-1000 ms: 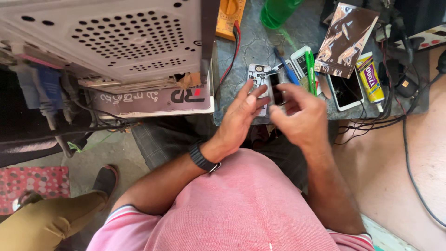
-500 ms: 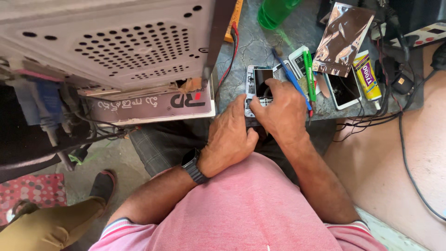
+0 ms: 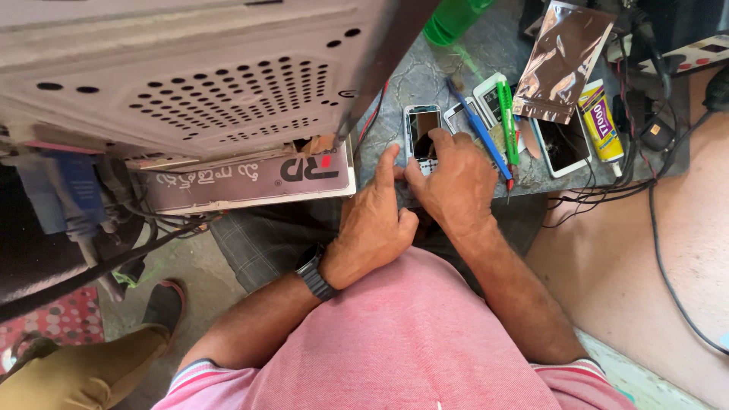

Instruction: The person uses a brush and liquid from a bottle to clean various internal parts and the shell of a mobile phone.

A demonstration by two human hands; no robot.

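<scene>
The small keypad phone (image 3: 422, 130) lies flat on the grey bench (image 3: 425, 76), near its front edge, screen end pointing away from me, and both my hands are on its lower half. My right hand (image 3: 452, 178) covers the keypad end with the fingers curled down over it, a closed grip that seems to pinch the body, though the fingertips themselves are hidden under the knuckles. My left hand (image 3: 372, 224) comes in from the side with the thumb stretched up against the phone's left edge; its other fingers are folded under, so I cannot tell whether they hold anything. To do this well I judge I should keep the phone pressed flat with one hand and work the edge with the other in short, even pushes, not twisting, since the casing looks thin. Just right of it lie a blue-handled tool (image 3: 478, 133) and a green-handled tool (image 3: 507, 121), close enough to knock, so my wrist wants to stay low. Beyond them sit a white-framed phone (image 3: 562, 144), a yellow glue tube (image 3: 600, 121) and a shiny foil pouch (image 3: 566, 57). A pale perforated computer case (image 3: 175, 91) crowds my left side, with tangled black cables (image 3: 607, 193) trailing off the bench edge.
</scene>
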